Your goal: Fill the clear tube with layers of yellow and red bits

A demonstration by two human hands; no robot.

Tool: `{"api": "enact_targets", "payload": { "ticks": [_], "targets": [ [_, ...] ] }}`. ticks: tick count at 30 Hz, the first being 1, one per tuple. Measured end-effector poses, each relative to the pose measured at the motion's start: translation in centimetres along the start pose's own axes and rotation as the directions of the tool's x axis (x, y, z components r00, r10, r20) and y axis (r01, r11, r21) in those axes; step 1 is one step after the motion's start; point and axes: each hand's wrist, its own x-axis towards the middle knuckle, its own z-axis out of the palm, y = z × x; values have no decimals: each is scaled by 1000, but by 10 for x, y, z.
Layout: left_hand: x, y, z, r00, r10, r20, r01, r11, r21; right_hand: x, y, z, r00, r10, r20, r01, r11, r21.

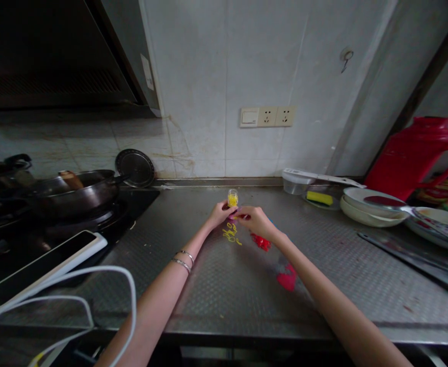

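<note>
My left hand (219,214) is closed round a small clear jar (232,197) of yellow bits, held upright over the steel counter (224,285). My right hand (256,221) is pinched beside the jar's base, gripping something small that I cannot make out. Loose yellow pieces (231,235) lie on the counter just below my hands. A pile of red pieces (261,242) sits under my right wrist, and a second red patch (287,279) lies nearer me beside my right forearm. Two bangles ring my left wrist.
A dark wok (74,191) and a round lid (135,167) stand on the stove at left. A phone (44,265) with white cables lies front left. Stacked plates (369,206), a clear tub (298,182), a yellow sponge (319,198) and a red thermos (415,155) fill the right.
</note>
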Motion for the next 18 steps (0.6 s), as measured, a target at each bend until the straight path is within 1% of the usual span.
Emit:
{"api": "enact_targets", "payload": {
  "ticks": [4,6,8,10,14,16,18],
  "targets": [
    [-1,3,-1,1000,-3,10,2,999,41,30,12,-20,983,71,-169,-68,997,21],
    [-1,3,0,1000,-9,-8,9,998,68,48,16,-28,975,70,-210,-69,998,14],
    [-1,2,0,1000,-15,-27,18,997,82,64,15,-35,976,54,-211,-64,997,-42],
    [-1,1,0,999,-14,-33,17,996,88,76,11,-40,986,30,-166,-53,990,-132],
    [-1,-2,0,1000,5,-27,-2,996,88,90,2,-42,999,-35,12,37,956,-290],
    [-2,-2,-1,1000,13,-25,-11,996,90,93,1,-41,996,-39,79,64,938,-341],
    [-2,-1,-1,1000,19,-18,-17,996,91,95,2,-39,993,-26,113,67,923,-378]
  ]
}}
